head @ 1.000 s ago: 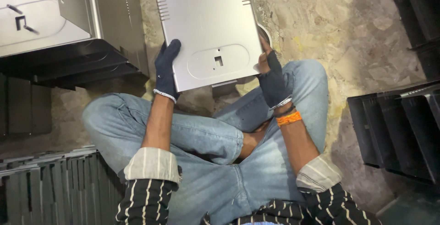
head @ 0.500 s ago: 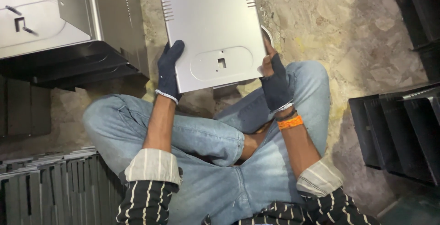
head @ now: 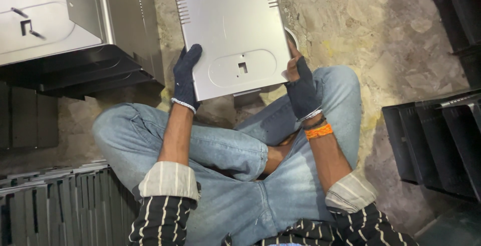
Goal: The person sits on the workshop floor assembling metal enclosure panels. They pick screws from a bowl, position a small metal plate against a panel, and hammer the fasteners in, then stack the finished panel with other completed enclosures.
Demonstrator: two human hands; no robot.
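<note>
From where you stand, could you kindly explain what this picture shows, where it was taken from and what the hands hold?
The view comes from a camera on a person's head, looking down at their own crossed legs in blue jeans on a stone floor. The left hand and right hand, both in dark gloves, grip the two sides of a flat grey metal panel with slotted vents and an oval marking. More grey panels are stacked at the left, and black trays sit at the right.
</note>
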